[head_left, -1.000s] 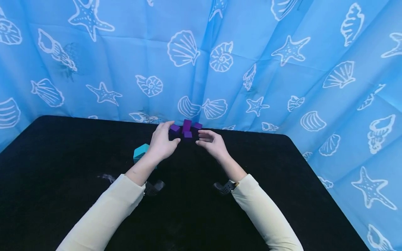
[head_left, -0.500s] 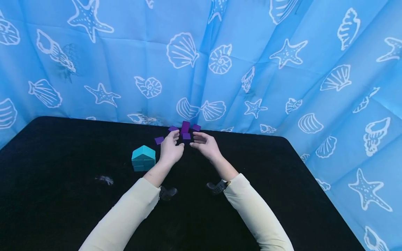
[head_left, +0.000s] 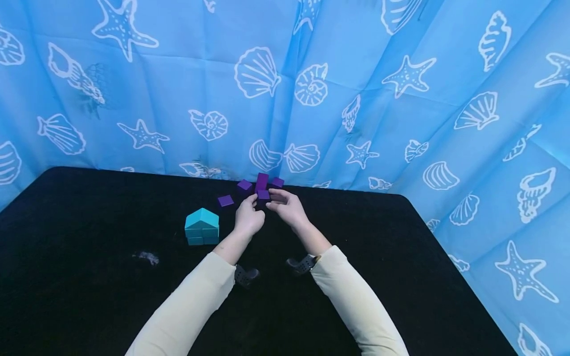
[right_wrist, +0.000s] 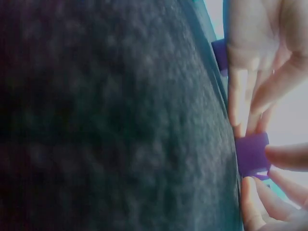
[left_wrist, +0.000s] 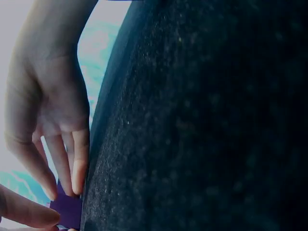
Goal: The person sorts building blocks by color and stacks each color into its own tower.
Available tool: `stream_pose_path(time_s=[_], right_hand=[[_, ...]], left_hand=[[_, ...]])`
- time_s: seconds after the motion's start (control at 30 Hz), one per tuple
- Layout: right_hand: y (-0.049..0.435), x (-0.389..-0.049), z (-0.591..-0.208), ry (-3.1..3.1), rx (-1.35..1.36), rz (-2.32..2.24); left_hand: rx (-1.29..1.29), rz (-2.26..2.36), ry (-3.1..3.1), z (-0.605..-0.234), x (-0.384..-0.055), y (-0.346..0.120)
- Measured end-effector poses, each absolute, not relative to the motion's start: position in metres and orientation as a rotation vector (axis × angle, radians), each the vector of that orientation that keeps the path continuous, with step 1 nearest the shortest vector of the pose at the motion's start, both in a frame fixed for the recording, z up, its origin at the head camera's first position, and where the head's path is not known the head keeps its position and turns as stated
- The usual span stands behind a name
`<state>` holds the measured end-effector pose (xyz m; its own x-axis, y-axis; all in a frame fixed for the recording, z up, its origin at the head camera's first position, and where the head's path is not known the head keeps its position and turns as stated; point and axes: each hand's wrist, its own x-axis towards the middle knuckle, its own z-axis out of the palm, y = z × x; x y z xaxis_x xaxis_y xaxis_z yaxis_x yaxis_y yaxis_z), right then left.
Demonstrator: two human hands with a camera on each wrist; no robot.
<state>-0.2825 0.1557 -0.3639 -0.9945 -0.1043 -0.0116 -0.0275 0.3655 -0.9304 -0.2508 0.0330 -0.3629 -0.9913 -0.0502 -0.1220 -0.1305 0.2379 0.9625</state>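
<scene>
In the head view my left hand (head_left: 249,217) and right hand (head_left: 289,210) flank a small purple block (head_left: 263,195) on the black table. In the right wrist view the left hand's extended fingers (right_wrist: 250,103) reach the side of that purple block (right_wrist: 252,153), and fingertips of my right hand (right_wrist: 288,159) are at its near faces. The left wrist view has the block (left_wrist: 67,211) between a left-hand finger (left_wrist: 33,212) and the right hand's extended fingers (left_wrist: 77,168). Right behind it stands a taller purple block (head_left: 261,181).
Other purple blocks lie around: one on the right (head_left: 277,182), one left (head_left: 244,186), and a flat-looking one farther left (head_left: 225,200). A teal house-shaped stack of blocks (head_left: 202,228) stands left of my hand. A blue shell-print curtain (head_left: 178,89) hangs beyond the table (head_left: 356,222).
My left hand has moved right, away from the teal stack and the left purple blocks, to the near purple block. The right hand has shifted slightly left beside the same block.
</scene>
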Motion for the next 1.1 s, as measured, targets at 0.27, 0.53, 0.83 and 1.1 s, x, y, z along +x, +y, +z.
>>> stream_pose_path(time_s=[0.27,0.53,0.83,1.1], right_hand=[[0.155,-0.280,-0.366,2.563,-0.091,-1.733],[0.162,-0.274,-0.365,2.556,-0.102,-1.709],[0.176,-0.261,-0.358,2.526,-0.175,-1.671],[0.189,-0.245,-0.354,2.495,-0.257,-1.597]], left_hand=[[-0.290,2.007,2.367,-0.365,-0.248,0.036],[-0.361,2.037,2.376,-0.366,-0.243,0.038],[-0.314,1.988,2.469,-0.363,-0.236,0.041],[-0.158,1.815,2.583,-0.358,-0.222,0.039]])
